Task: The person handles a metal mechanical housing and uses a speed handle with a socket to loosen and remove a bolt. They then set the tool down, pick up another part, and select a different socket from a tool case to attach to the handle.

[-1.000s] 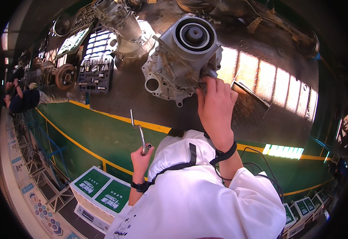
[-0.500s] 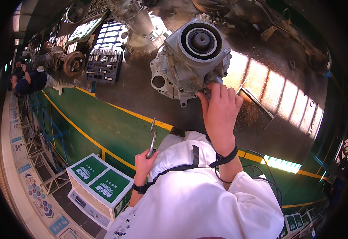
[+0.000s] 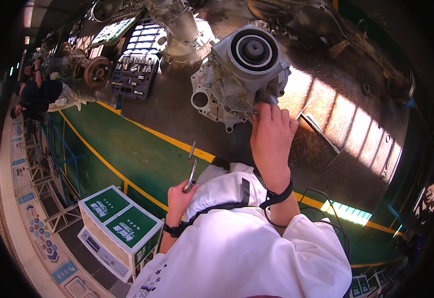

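A grey cast-metal gearbox housing [image 3: 229,79] with a round black-rimmed opening on top stands on the dark steel floor plate. My right hand [image 3: 271,136] rests against its near side, fingers curled on a dark part at its lower edge. My left hand [image 3: 179,196] is held low by my chest and grips a slim metal wrench [image 3: 192,166] that points up and away. My white sleeves and a black strap fill the lower middle of the view.
An open tray of sockets [image 3: 136,74] lies at the back left beside a brake disc assembly [image 3: 96,72]. Another person [image 3: 43,94] crouches at far left. Green-topped boxes [image 3: 120,223] sit at my lower left. Yellow floor lines [image 3: 162,136] edge the green floor.
The view has shifted, so the housing and both hands sit lower and further right. My left hand keeps the wrench, now tilted more upright. My right hand stays on the housing.
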A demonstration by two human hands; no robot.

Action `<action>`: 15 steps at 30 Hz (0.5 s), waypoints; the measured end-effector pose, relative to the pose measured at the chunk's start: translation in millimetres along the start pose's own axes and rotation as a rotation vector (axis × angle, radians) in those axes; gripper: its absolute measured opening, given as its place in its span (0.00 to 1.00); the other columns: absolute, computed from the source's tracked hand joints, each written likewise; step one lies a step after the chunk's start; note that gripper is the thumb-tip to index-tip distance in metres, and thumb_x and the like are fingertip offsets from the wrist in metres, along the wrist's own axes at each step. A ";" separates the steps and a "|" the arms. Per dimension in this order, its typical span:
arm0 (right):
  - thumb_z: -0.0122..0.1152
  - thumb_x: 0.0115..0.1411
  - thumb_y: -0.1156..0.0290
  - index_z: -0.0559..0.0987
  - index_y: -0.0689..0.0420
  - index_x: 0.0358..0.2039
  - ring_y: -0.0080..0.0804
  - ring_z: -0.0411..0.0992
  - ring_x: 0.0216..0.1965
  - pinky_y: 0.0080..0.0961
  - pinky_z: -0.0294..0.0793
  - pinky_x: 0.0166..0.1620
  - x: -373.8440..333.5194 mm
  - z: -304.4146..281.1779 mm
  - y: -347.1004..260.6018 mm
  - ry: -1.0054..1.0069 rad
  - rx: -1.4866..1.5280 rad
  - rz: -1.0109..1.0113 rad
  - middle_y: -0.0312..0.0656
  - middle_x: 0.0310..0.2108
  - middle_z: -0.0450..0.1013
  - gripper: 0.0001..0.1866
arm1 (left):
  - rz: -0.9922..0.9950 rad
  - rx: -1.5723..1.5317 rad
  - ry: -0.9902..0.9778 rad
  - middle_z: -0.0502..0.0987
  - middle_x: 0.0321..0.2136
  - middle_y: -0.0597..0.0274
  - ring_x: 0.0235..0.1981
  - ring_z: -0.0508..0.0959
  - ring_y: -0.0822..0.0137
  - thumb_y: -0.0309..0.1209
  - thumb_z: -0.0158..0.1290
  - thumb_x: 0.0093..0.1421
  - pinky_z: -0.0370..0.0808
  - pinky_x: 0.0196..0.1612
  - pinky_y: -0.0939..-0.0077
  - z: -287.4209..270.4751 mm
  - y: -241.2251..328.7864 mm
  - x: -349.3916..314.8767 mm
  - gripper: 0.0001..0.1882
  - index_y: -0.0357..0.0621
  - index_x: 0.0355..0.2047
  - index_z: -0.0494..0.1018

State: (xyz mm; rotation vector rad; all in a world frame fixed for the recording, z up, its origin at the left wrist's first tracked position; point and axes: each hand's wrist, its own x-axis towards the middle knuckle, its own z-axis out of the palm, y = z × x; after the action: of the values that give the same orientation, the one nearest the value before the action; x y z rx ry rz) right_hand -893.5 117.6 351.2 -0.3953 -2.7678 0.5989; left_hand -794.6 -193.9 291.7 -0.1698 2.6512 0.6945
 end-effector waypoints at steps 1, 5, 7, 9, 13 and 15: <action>0.64 0.54 0.69 0.74 0.53 0.41 0.37 0.67 0.40 0.35 0.60 0.44 -0.8 -0.1 1.1 0.022 0.006 -0.021 0.40 0.34 0.68 0.14 | -0.002 -0.002 0.005 0.66 0.11 0.56 0.11 0.64 0.62 0.41 0.65 0.53 0.65 0.19 0.69 0.4 0.5 -1.2 0.16 0.42 0.36 0.81; 0.64 0.57 0.64 0.74 0.53 0.40 0.39 0.68 0.39 0.35 0.61 0.44 -2.9 -1.4 5.0 0.060 -0.012 0.010 0.39 0.34 0.70 0.13 | -0.032 -0.031 0.011 0.68 0.13 0.54 0.14 0.67 0.56 0.41 0.65 0.53 0.68 0.22 0.67 2.2 0.0 -4.4 0.16 0.41 0.35 0.81; 0.63 0.58 0.63 0.74 0.54 0.40 0.41 0.69 0.39 0.38 0.62 0.43 -1.5 -2.9 3.7 0.057 0.009 0.013 0.40 0.34 0.72 0.13 | -0.043 0.000 0.009 0.72 0.15 0.51 0.17 0.72 0.51 0.43 0.64 0.54 0.71 0.24 0.65 -0.7 -1.3 -6.6 0.17 0.43 0.36 0.81; 0.62 0.59 0.64 0.73 0.54 0.38 0.41 0.70 0.39 0.40 0.64 0.44 1.0 -4.0 1.1 0.021 0.011 0.007 0.41 0.34 0.72 0.11 | -0.026 -0.010 0.013 0.76 0.18 0.50 0.20 0.78 0.50 0.47 0.62 0.55 0.74 0.26 0.64 -3.1 -1.6 -8.3 0.19 0.45 0.38 0.81; 0.59 0.58 0.73 0.73 0.54 0.42 0.45 0.69 0.42 0.42 0.64 0.45 3.7 -5.3 -3.2 -0.010 0.055 -0.051 0.43 0.38 0.71 0.11 | 0.052 -0.002 0.070 0.78 0.20 0.52 0.21 0.79 0.52 0.45 0.63 0.54 0.75 0.28 0.65 -3.8 0.3 -10.3 0.19 0.46 0.39 0.82; 0.59 0.59 0.72 0.73 0.54 0.42 0.45 0.68 0.42 0.41 0.63 0.46 4.4 -4.9 -5.2 0.020 0.021 -0.062 0.42 0.37 0.71 0.10 | 0.036 -0.018 0.045 0.79 0.21 0.52 0.22 0.79 0.52 0.46 0.63 0.54 0.76 0.29 0.65 -4.1 0.8 -11.3 0.19 0.46 0.39 0.82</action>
State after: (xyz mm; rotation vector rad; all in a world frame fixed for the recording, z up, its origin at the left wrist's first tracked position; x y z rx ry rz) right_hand -897.0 116.3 358.7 -0.3082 -2.7414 0.6050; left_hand -785.8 -195.1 299.9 -0.1449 2.6974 0.7346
